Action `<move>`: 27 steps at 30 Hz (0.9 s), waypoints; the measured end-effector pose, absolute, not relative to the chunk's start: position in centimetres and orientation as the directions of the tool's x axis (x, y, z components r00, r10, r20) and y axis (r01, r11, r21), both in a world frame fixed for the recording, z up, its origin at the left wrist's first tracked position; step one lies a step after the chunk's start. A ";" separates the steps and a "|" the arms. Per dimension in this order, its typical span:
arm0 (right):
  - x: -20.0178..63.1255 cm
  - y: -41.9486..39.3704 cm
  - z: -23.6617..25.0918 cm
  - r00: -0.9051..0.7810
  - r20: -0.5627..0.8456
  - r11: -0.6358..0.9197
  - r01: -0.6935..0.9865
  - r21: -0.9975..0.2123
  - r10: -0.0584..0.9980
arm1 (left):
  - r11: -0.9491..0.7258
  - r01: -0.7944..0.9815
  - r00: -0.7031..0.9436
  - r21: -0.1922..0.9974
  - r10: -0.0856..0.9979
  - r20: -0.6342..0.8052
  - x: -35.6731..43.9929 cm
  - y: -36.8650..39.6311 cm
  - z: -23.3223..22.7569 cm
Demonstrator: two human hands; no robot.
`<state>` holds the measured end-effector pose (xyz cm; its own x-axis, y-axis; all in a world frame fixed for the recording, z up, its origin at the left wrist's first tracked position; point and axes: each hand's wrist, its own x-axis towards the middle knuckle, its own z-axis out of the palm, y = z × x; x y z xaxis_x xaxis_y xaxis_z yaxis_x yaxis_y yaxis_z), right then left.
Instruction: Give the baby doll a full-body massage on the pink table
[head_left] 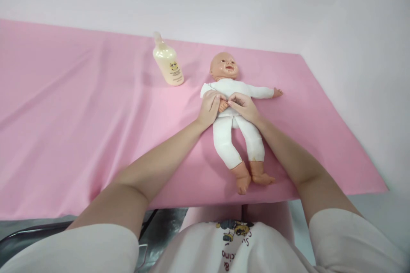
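A baby doll (238, 134) in a white body suit lies on its back on the pink sheet (80, 115), head toward the wall. My left hand (209, 108) rests on the doll's waist and covers one of its arms. My right hand (244, 106) pinches the white cloth at the doll's belly with fingertips closed. The two hands nearly touch over the doll's small hand. The doll's other arm stretches out to the right.
A cream lotion bottle (168, 62) with a pump top stands left of the doll's head. The pink sheet ends at the near edge (224, 202) and at the right edge. A white wall runs behind.
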<state>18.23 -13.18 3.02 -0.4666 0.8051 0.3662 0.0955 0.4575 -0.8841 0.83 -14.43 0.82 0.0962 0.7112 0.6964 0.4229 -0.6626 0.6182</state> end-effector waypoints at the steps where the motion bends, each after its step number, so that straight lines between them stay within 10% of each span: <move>1: 18.2 -13.2 3.0 -0.460 0.366 0.453 0.090 -0.887 0.809 | -0.663 0.423 0.094 0.618 0.711 0.697 0.8 -14.4 0.8; 27: 18.2 -13.4 3.4 -0.481 0.349 0.457 0.124 -0.881 0.804 | -0.693 0.433 0.138 0.576 0.683 0.717 0.7 -14.6 1.1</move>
